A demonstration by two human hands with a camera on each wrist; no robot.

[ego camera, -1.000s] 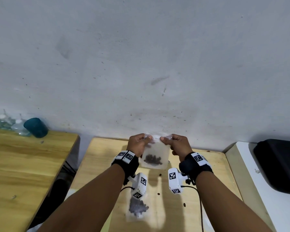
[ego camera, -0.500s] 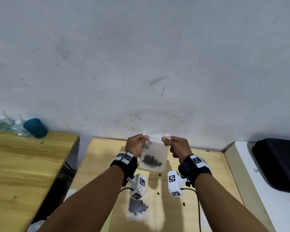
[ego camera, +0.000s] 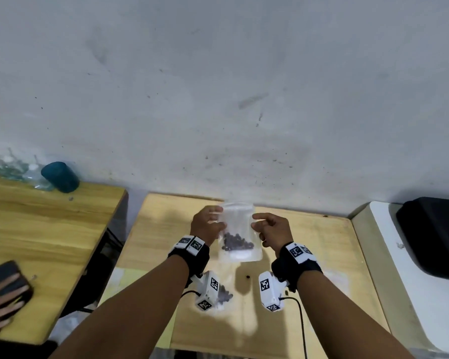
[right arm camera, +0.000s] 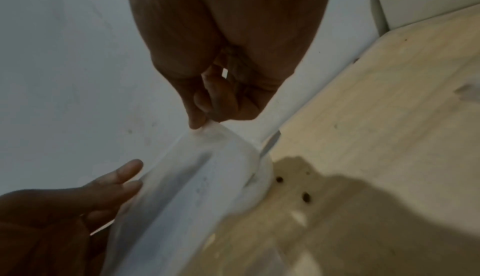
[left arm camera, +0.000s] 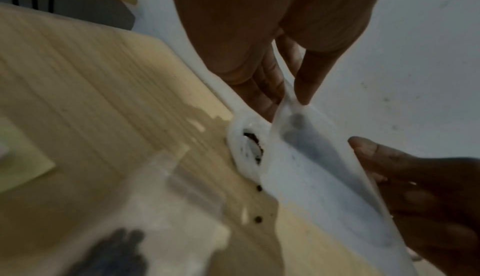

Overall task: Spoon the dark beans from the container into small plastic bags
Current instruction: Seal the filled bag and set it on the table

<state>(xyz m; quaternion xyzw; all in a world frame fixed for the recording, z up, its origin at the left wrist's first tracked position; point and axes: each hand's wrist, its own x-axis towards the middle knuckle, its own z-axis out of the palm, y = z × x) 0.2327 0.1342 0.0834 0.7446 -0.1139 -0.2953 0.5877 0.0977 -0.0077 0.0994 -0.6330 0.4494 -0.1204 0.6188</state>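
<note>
Hands hold a small zip bag (ego camera: 240, 230) above the wooden table (ego camera: 322, 244): left hand (ego camera: 207, 225) and right hand (ego camera: 271, 228) pinch its top corners. Dark beans (ego camera: 235, 242) sit inside; sealing seems next. Below it lies another filled bag (ego camera: 222, 296).

No legible words, brand names or numbers appear anywhere in the scene. The only printed marks are black-and-white square coded tags (ego camera: 194, 245) on the wristbands and on the white camera housings (ego camera: 208, 290) below both wrists; these carry patterns, not readable characters.
</note>
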